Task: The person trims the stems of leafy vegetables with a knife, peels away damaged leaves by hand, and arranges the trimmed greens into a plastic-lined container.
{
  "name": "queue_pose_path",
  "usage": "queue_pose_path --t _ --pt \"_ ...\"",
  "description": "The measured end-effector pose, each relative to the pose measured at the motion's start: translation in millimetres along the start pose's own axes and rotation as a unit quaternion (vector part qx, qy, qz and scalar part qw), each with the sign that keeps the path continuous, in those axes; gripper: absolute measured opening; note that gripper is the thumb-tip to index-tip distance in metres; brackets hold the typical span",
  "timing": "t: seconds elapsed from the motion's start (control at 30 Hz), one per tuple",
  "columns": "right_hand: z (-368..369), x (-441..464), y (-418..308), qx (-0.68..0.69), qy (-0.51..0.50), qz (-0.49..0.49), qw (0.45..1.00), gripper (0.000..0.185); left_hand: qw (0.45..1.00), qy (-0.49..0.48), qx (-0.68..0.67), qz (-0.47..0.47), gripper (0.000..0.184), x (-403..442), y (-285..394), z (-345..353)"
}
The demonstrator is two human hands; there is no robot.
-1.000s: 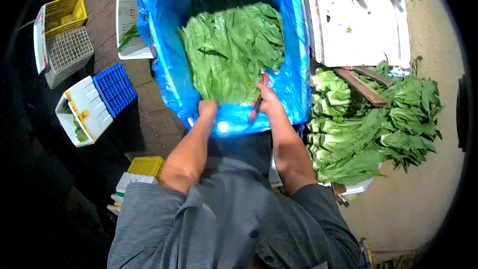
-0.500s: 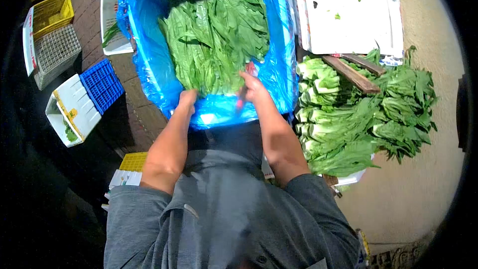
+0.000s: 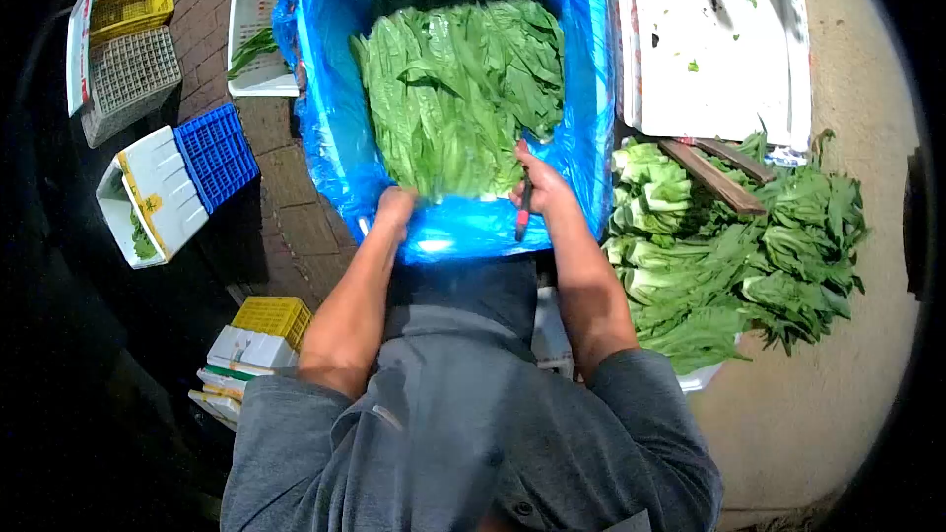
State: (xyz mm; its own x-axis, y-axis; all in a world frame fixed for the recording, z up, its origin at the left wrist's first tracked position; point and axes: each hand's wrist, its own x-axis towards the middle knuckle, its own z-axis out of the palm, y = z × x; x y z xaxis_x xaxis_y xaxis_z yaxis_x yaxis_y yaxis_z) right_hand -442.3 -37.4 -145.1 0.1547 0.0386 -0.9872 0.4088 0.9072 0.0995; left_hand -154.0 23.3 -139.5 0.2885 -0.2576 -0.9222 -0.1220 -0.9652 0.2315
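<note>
Long leafy greens lie in a thick layer inside a bin lined with blue plastic. My left hand is closed at the near left corner of the greens, against the liner; what its curled fingers grip is hidden. At the near right corner, my right hand is closed around a slim tool with a black and red handle, its lower end pointing toward me. No blade can be made out. The right fingertips are close beside the leaves.
Bundled greens with pale stems are piled to the right, with wooden slats on top. Behind them is a white foam lid with leaf scraps. Left are a blue crate, a white box and yellow crates.
The whole view has shifted, so bin and hands appear farther right and slightly lower. The tool in my right hand now shows more plainly. Both hands stay near the greens' near edge.
</note>
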Motion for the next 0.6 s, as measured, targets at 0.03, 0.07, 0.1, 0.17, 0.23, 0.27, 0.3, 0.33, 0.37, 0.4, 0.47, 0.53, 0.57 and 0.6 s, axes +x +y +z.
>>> queue_pose_path --t 0.03,0.07,0.1,0.17,0.23,0.27,0.3,0.33,0.37,0.4,0.47,0.53,0.57,0.6 --pt "-13 11 -5 -0.032 0.006 0.013 0.999 0.055 0.998 0.000 0.033 0.055 0.030 8 -10 0" --pt "-19 20 -6 -0.039 -0.004 0.020 0.999 0.060 0.999 -0.019 0.004 0.029 0.028 -2 4 -1" --pt "-27 28 -4 -0.045 -0.011 0.031 0.998 0.065 0.999 -0.040 -0.023 -0.001 0.027 -16 16 0" --pt "-17 11 -1 -0.086 0.001 0.018 0.996 0.075 0.992 -0.060 -0.110 -0.026 0.029 -13 17 3" --pt "-3 -3 1 -0.116 0.022 -0.021 0.993 0.083 0.984 -0.073 -0.160 -0.035 0.033 -10 14 -6" --pt "-5 -7 0 -0.143 0.000 -0.020 0.990 0.077 0.983 -0.081 -0.164 -0.029 0.036 -6 10 -11" --pt "-8 -10 -3 -0.168 -0.022 -0.022 0.985 0.072 0.981 -0.091 -0.167 -0.021 0.039 -3 8 -13" --pt "-5 -14 -5 -0.174 -0.016 -0.028 0.984 0.057 0.984 -0.050 -0.172 -0.016 0.051 -4 6 -10" --pt "-5 -18 -4 -0.180 -0.009 -0.032 0.983 0.043 0.981 -0.086 -0.175 -0.018 0.054 -16 19 -11" --pt "-5 -23 -4 -0.185 -0.001 -0.036 0.982 0.032 0.976 -0.123 -0.179 -0.019 0.057 -29 32 -15" --pt "-10 -31 -8 -0.191 -0.001 -0.034 0.981 0.031 0.961 -0.180 -0.208 -0.015 0.065 -33 39 -19" --pt "-10 -38 -9 -0.173 -0.031 -0.039 0.984 0.031 0.954 -0.154 -0.254 -0.031 0.062 -16 25 -14" --pt "-7 -39 -8 -0.166 -0.023 -0.046 0.985 0.034 0.949 -0.163 -0.267 -0.032 0.061 -18 25 -12" --pt "-6 -40 -5 -0.158 -0.012 -0.053 0.986 0.037 0.933 -0.203 -0.290 -0.055 0.063 -19 25 -12"
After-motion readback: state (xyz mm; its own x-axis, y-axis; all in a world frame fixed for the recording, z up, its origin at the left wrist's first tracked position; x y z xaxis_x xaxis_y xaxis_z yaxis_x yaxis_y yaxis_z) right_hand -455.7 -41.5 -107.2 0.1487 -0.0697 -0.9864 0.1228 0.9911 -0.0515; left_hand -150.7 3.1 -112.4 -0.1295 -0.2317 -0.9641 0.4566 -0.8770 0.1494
